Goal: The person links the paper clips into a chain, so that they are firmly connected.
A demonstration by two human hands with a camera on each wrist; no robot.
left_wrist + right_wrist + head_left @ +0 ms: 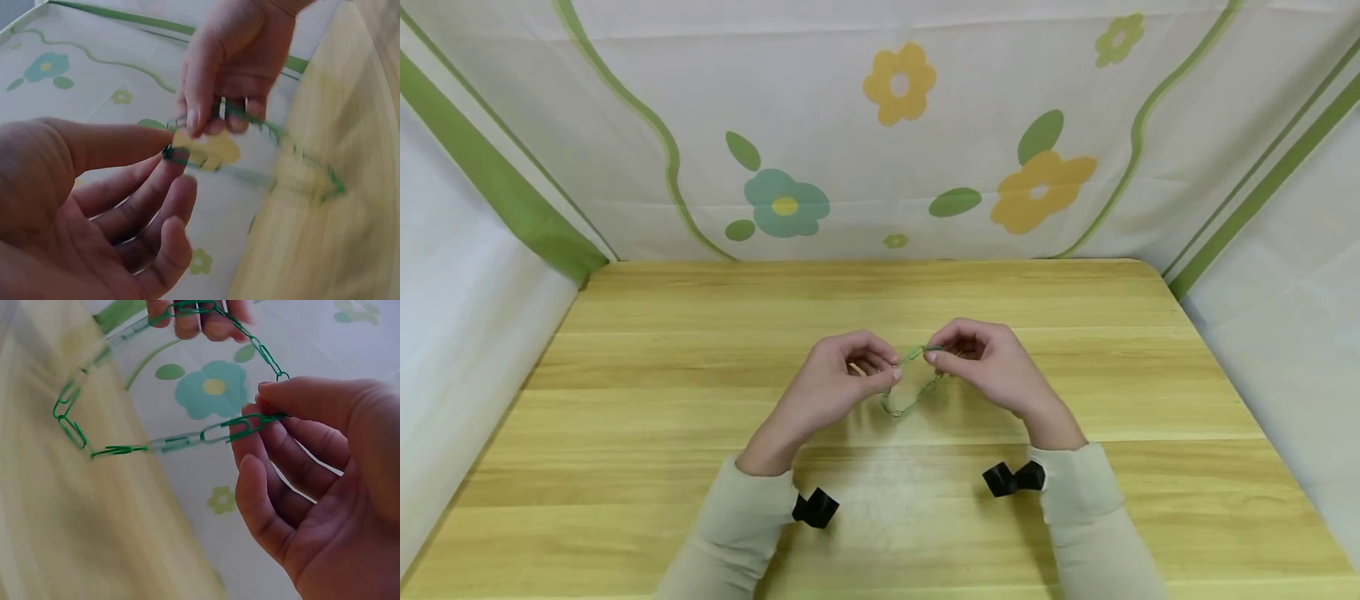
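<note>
A chain of green paper clips (pixel 928 388) hangs in a loop between both hands, held up over the table. My left hand (pixel 831 385) pinches one part of it between thumb and index finger. On the other side, my right hand (pixel 1000 367) pinches the chain with its thumb and fingertips. In the right wrist view the linked clips (pixel 236 427) run from the right fingers round to the left fingertips, some of them blurred. The links under the fingertips are partly hidden.
Below the hands spreads a wood-grain table (pixel 887 517). A white cloth (pixel 850 150) with printed flowers stands behind its far edge, and pale cloth hangs at both sides. Small black cameras sit at the left cuff (pixel 752 500) and the right cuff (pixel 1075 479).
</note>
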